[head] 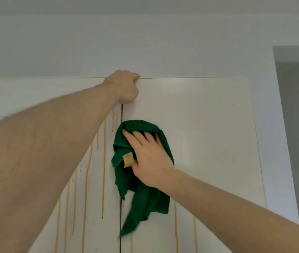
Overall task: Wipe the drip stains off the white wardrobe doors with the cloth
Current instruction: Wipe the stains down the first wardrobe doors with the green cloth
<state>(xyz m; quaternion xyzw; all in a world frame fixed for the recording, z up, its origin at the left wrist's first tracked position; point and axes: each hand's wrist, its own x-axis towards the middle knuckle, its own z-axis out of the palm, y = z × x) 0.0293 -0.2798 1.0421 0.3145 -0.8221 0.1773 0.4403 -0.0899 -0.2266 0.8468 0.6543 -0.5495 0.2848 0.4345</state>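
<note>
Risk lies chiefly in smearing: my right hand (150,157) presses the green cloth (141,179) flat-palmed against the right wardrobe door (209,134), fingers spread and straight, grip apart rather than clamped, so the loose tail hanging below my palm could drag yellow residue across cleaned panel. Drip stains (104,161) run just left of this grip, on the left door (35,92), and below it on the right door; these remain unwiped. My left hand (125,86), arm fully extended, hooks curled fingers over the doors' top edge above the cloth; a slip there would cost me balance.
</note>
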